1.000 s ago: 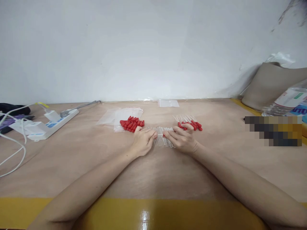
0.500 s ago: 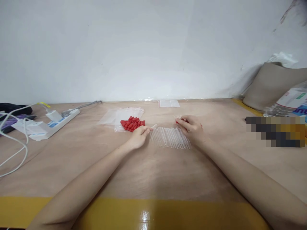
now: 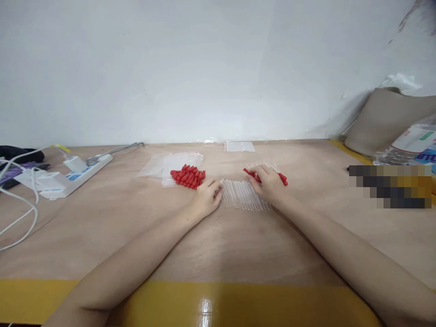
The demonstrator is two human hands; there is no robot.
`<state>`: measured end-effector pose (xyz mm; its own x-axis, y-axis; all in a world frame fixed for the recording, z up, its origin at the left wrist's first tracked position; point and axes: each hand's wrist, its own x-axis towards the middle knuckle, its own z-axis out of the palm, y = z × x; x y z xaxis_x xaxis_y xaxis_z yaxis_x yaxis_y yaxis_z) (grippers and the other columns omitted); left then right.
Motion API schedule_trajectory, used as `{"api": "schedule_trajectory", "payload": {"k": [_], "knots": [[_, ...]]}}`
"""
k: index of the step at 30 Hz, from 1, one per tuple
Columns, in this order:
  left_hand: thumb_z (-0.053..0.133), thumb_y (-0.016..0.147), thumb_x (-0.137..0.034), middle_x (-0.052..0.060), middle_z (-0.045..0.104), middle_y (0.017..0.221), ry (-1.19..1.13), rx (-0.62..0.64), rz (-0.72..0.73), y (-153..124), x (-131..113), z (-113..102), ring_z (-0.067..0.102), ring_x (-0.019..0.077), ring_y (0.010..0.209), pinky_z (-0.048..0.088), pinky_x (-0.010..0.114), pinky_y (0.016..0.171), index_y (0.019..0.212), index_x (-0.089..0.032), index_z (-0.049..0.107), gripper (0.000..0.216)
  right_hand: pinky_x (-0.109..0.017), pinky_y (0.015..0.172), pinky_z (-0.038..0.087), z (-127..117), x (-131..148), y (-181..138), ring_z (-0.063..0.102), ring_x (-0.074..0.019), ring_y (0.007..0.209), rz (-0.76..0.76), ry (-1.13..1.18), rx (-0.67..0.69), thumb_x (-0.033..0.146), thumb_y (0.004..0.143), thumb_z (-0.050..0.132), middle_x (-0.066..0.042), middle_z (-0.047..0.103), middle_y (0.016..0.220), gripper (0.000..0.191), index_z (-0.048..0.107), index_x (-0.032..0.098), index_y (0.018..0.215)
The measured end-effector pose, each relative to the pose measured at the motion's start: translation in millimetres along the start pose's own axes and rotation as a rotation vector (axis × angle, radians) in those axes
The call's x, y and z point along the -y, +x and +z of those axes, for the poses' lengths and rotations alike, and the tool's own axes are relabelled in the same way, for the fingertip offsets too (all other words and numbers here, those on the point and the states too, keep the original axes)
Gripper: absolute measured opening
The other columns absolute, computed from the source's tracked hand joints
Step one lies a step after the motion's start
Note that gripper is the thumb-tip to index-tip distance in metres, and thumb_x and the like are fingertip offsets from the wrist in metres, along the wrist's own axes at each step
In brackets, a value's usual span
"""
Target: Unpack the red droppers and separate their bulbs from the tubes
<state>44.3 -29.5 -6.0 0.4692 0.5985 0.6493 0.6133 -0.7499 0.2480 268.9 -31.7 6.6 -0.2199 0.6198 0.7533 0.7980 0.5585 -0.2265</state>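
A row of clear plastic tubes (image 3: 243, 196) lies on the table in front of me. My left hand (image 3: 207, 199) rests at the row's left end with fingers curled and pinched on a clear tube. A pile of red rubber bulbs (image 3: 188, 176) sits on a clear bag just beyond it. My right hand (image 3: 269, 185) is at the row's far right edge, fingers closed on a red bulb (image 3: 250, 173). More red bulbs (image 3: 282, 178) and clear tubes lie behind that hand.
Clear zip bags (image 3: 160, 165) (image 3: 239, 146) lie toward the wall. A white power strip (image 3: 76, 176) with plugs and white cables (image 3: 17, 218) is at the left. A beige cushion (image 3: 384, 119) and a plastic-wrapped package (image 3: 413, 141) stand at the right. A yellow strip (image 3: 218, 302) edges the table front.
The hands met over the tubes a second ago, then parted. My right hand went to the right pile and now holds a red bulb; my left hand stayed at the row's left end.
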Motion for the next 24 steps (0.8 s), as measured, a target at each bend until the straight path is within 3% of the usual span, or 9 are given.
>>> {"api": "schedule_trajectory", "payload": {"k": [5,10,14,18,24], "knots": [[0.052,0.078,-0.023,0.004,0.056,0.088,-0.08,0.045,0.023,-6,-4,3,0.05,0.0082,0.057,0.047,0.023,0.058,0.089,-0.016,0.058,0.014,-0.029,0.065,0.04,-8,-9,4,0.056,-0.0164,0.07,0.255,0.017,0.011,0.029,0.078,0.049,-0.002,0.064,0.077,0.012,0.057,0.021,0.084],[0.057,0.076,-0.032,0.007,0.058,0.089,-0.069,0.07,0.062,-7,-10,-1,0.056,0.014,0.072,0.049,0.028,0.067,0.091,-0.015,0.06,0.022,-0.027,0.061,0.039,-23,-19,4,0.056,-0.0143,0.064,0.47,0.052,0.066,0.036,0.074,0.052,0.0,0.065,0.072,0.016,0.059,0.022,0.078],[0.06,0.074,-0.039,0.009,0.06,0.097,-0.058,0.126,0.108,-6,-11,-10,0.057,0.0208,0.091,0.048,0.036,0.081,0.098,-0.017,0.06,0.033,-0.028,0.061,0.037,-36,-18,-9,0.055,-0.0136,0.059,0.48,-0.005,0.109,0.04,0.072,0.053,0.0,0.064,0.067,0.019,0.058,0.021,0.071],[0.058,0.076,-0.04,0.011,0.057,0.114,-0.056,0.229,0.129,-7,-7,-17,0.051,0.0245,0.11,0.041,0.043,0.094,0.111,-0.018,0.057,0.041,-0.033,0.07,0.033,-45,-13,-28,0.056,-0.015,0.063,0.38,-0.1,0.117,0.036,0.072,0.054,0.002,0.063,0.065,0.017,0.055,0.021,0.065],[0.05,0.082,-0.029,0.012,0.052,0.123,-0.131,0.328,0.122,-12,2,-23,0.05,0.0208,0.113,0.045,0.038,0.092,0.117,-0.018,0.053,0.036,-0.034,0.072,0.028,-45,-13,-38,0.056,-0.0158,0.063,0.364,-0.178,0.143,0.035,0.072,0.051,0.003,0.061,0.062,0.016,0.052,0.021,0.064]]}}
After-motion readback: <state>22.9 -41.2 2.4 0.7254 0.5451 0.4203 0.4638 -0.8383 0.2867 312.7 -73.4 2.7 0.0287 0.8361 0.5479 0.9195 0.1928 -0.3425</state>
